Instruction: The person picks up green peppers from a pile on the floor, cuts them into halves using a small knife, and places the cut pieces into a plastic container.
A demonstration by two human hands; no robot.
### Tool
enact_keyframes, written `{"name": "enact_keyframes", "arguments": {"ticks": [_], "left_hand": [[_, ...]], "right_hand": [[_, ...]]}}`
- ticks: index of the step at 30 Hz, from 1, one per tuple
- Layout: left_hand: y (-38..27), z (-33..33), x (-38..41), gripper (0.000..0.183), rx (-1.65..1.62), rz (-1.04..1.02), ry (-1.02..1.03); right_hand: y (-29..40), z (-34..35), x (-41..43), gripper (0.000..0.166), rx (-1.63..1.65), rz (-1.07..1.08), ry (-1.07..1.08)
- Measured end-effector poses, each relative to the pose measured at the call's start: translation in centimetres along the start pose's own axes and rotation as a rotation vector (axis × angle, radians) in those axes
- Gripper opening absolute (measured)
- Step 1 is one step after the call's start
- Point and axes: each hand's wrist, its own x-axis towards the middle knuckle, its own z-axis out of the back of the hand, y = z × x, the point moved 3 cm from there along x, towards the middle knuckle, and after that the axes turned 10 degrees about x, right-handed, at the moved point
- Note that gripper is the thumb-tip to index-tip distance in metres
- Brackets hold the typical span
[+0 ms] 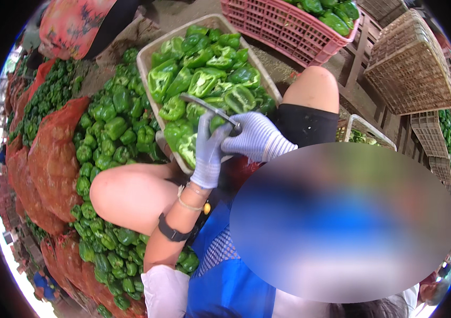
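In my right hand (253, 135), gloved in blue-and-white stripes, is a curved-looking knife (205, 104) with its blade pointing up and left over the cut peppers. My left hand (209, 153), in a similar glove, is beside the right one, below the blade. Its visible fingers are spread, and no object shows between them; whether they touch the blade is unclear. Under both hands sits a pale plastic crate (146, 75) filled with halved green bell peppers (205, 81), several showing pale cores and seeds. The crate stands between my bent knees.
Whole green bell peppers (116, 127) are heaped at the left, beside orange mesh sacks (52, 159). A pink crate (277, 30) with peppers stands ahead. At right are a tipped beige crate (410, 65), wooden slats (354, 65) and a small crate of scraps (372, 129). Another person (76, 26) is upper left.
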Motion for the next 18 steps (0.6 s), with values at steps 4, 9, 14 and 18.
{"name": "enact_keyframes", "arguments": {"ticks": [4,9,14,18], "left_hand": [[-0.3,0.0,-0.4,0.028,-0.525,0.123,-0.176],[0.7,-0.1,0.5,0.025,-0.571,0.016,-0.306],[1.8,0.0,1.3,0.028,-0.436,0.045,-0.374],[0.9,0.0,1.6,0.027,-0.503,0.115,-0.408]], "right_hand": [[-0.2,-1.2,0.8,0.040,0.026,0.073,-0.065],[0.1,-2.1,0.6,0.039,0.032,0.138,-0.073],[-0.5,-2.5,0.4,0.037,0.131,0.149,-0.142],[-0.9,-2.7,0.1,0.030,0.081,0.202,-0.214]]}}
